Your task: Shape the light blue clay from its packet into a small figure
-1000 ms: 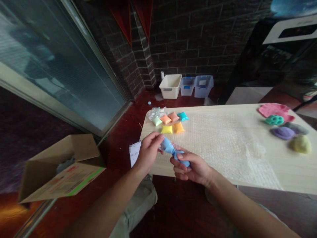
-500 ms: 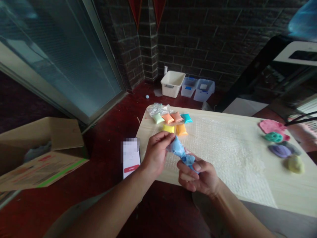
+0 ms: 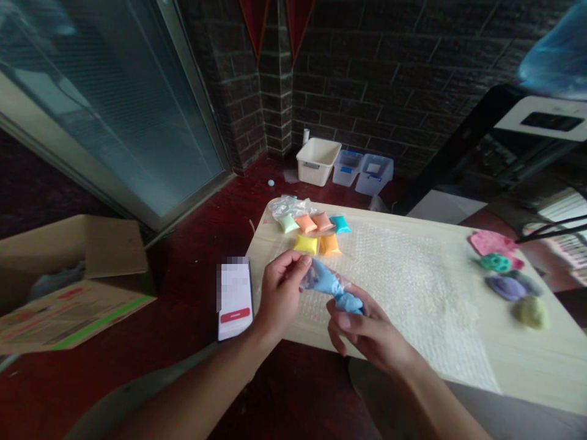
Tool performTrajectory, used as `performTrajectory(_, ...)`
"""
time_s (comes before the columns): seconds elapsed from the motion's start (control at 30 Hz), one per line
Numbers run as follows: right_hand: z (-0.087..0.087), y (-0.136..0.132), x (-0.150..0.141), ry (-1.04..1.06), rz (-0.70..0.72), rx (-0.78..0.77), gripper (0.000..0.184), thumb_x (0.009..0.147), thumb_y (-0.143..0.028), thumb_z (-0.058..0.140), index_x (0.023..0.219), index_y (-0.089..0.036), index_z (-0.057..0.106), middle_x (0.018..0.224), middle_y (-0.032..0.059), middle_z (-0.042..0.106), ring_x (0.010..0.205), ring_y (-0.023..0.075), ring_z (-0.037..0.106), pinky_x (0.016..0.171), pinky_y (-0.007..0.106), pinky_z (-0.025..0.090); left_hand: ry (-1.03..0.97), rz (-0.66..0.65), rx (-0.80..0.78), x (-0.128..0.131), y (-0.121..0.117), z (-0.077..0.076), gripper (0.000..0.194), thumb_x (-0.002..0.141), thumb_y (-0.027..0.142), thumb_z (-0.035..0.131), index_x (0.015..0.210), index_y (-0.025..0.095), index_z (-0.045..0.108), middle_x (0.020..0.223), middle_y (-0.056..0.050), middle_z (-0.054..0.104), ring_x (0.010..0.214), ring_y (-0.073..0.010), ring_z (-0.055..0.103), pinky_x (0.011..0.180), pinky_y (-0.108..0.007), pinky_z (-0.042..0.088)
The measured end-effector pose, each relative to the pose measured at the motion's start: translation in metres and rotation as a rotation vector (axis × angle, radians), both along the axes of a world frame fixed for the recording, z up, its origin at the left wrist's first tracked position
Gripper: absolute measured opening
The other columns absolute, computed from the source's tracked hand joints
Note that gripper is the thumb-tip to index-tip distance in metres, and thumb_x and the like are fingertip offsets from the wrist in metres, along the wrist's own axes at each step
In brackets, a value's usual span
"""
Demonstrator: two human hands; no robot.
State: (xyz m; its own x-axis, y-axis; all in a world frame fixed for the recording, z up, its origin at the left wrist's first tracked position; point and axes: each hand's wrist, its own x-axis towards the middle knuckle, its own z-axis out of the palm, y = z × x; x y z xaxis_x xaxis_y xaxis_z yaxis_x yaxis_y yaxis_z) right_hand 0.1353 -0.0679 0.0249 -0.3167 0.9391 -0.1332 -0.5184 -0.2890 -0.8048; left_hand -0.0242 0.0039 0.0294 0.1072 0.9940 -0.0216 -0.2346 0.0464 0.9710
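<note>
My left hand (image 3: 280, 294) pinches one end of a clear plastic packet (image 3: 310, 278) with light blue clay inside. A lump of blue clay (image 3: 348, 304) bulges from the packet's other end, joined to the rest by a narrow neck. Curled around that lump is my right hand (image 3: 373, 333), its thumb pressing the clay from below. Just beyond my left hand lie a yellow clay packet (image 3: 306, 244) and an orange-yellow one (image 3: 330, 245). Behind them sit pale green (image 3: 288, 223), orange (image 3: 306, 223), salmon (image 3: 323, 221) and turquoise (image 3: 340, 224) packets.
Bubble wrap (image 3: 403, 275) covers much of the pale table (image 3: 541, 373). Pink (image 3: 493, 243), green (image 3: 494, 263), purple (image 3: 508, 286) and yellowish (image 3: 531, 312) clay pieces lie at the right. A phone (image 3: 235, 299) is by the left edge; a cardboard box (image 3: 114, 250) stands further left.
The blue lump at my right hand looks bigger and rounder, and more clear film shows by my left hand. My right fingers have shifted around the clay. The view has moved slightly.
</note>
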Motion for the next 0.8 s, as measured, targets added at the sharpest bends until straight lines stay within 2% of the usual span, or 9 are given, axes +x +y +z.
performTrajectory(0.17, -0.004, -0.003, 0.0, 0.297, 0.184, -0.032, 0.051, 0.082, -0.025, 0.08, 0.131, -0.034, 0.064, 0.062, -0.0099, 0.044, 0.044, 0.0068, 0.029, 0.045, 0.018, 0.05, 0.125, 0.005, 0.103, 0.003, -0.006, 0.012, 0.04, 0.095, 0.048, 0.068, 0.067, 0.021, 0.058, 0.06, 0.003, 0.049, 0.055, -0.0124, 0.042, 0.052, -0.028, 0.032)
performTrajectory(0.27, -0.007, -0.004, -0.001, 0.398, 0.189, -0.033, 0.058, 0.082, -0.024, 0.075, 0.137, -0.034, 0.061, 0.058, -0.0114, 0.04, 0.04, 0.0065, 0.025, 0.045, 0.017, 0.05, 0.09, -0.011, 0.058, 0.007, -0.007, 0.015, 0.042, 0.093, 0.053, 0.069, 0.068, 0.021, 0.057, 0.061, 0.002, 0.051, 0.054, -0.0121, 0.043, 0.049, -0.026, 0.032)
performTrajectory(0.4, -0.007, -0.002, -0.005, 0.444, 0.192, -0.035, 0.065, 0.08, -0.019, 0.07, 0.143, -0.033, 0.058, 0.057, -0.0116, 0.039, 0.04, 0.0068, 0.022, 0.047, 0.018, 0.053, 0.019, -0.035, 0.025, 0.009, -0.007, 0.014, 0.04, 0.092, 0.05, 0.069, 0.068, 0.021, 0.056, 0.06, 0.003, 0.049, 0.052, -0.011, 0.042, 0.046, -0.024, 0.03)
performTrajectory(0.63, -0.007, 0.0, -0.004, 0.335, 0.193, 0.011, 0.064, 0.074, -0.011, 0.066, 0.134, -0.034, 0.068, 0.061, -0.0103, 0.041, 0.042, 0.0058, 0.031, 0.048, 0.019, 0.053, 0.097, -0.013, 0.101, 0.0, -0.004, 0.012, 0.035, 0.095, 0.039, 0.065, 0.068, 0.019, 0.056, 0.06, 0.004, 0.046, 0.056, -0.0112, 0.041, 0.051, -0.024, 0.032)
performTrajectory(0.8, -0.01, -0.004, 0.002, 0.002, 0.121, 0.052, 0.063, 0.073, -0.009, 0.073, 0.129, -0.036, 0.069, 0.076, -0.0061, 0.056, 0.053, 0.0075, 0.055, 0.051, 0.019, 0.051, 0.225, 0.017, 0.181, -0.01, 0.0, 0.003, 0.032, 0.098, 0.037, 0.062, 0.072, 0.019, 0.058, 0.062, 0.003, 0.048, 0.058, -0.0121, 0.043, 0.053, -0.025, 0.033)
